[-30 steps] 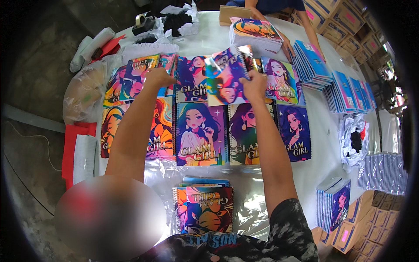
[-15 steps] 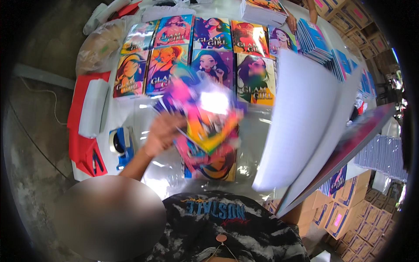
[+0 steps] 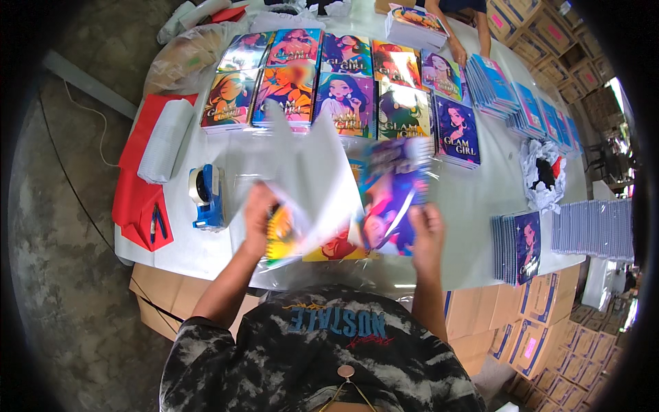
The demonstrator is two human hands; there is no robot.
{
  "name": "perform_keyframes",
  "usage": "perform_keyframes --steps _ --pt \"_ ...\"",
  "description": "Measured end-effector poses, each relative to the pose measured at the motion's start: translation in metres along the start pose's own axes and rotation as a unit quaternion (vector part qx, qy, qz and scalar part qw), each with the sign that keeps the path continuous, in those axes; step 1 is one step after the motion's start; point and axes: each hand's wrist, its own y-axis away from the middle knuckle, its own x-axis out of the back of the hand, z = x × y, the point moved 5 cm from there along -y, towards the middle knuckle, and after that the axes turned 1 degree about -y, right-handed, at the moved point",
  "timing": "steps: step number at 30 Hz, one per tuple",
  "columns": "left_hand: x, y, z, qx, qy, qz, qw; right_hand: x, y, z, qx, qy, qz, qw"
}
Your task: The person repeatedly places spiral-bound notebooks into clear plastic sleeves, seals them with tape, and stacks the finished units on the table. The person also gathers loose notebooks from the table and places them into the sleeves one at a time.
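My left hand [image 3: 258,214] is closed on the edge of a yellow-covered notebook [image 3: 283,233]. White pages [image 3: 322,175] fan up beside it, smeared by motion. In my right hand [image 3: 427,230] is a purple notebook [image 3: 392,199] with a drawn figure on its cover, tilted and blurred. The two notebooks meet or overlap in front of me; whether they touch I cannot tell. Beneath them, another colourful notebook [image 3: 336,250] lies on the table, mostly hidden.
Beyond my hands, stacks of illustrated notebooks [image 3: 345,96] stand in two rows. A blue tape dispenser [image 3: 208,198], a white roll [image 3: 165,141] and red sheets [image 3: 134,196] lie left. More notebook stacks [image 3: 516,247] stand right. Another person's hands [image 3: 458,52] are at the far side.
The large white-paged notebook raised at the right has come down, and my right hand now shows, holding a purple notebook. My left hand's notebook has moved slightly and its pages now fan.
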Motion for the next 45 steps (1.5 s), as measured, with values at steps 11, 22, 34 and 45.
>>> perform_keyframes --steps 11,22,34,45 --pt "-0.067 0.016 -0.004 0.095 -0.108 -0.154 0.977 -0.009 -0.014 0.123 -0.061 0.309 -0.074 0.946" --pt "-0.135 0.037 -0.011 0.144 -0.294 -0.324 0.887 0.04 -0.352 0.022 0.303 0.502 0.132 0.799" --pt "-0.116 0.029 -0.014 0.11 -0.248 -0.163 0.949 -0.008 -0.32 -0.078 0.53 0.448 0.101 0.713" --pt "-0.038 -0.031 0.008 0.307 -0.071 -0.006 0.949 -0.029 -0.047 0.041 0.003 0.004 -0.059 0.998"
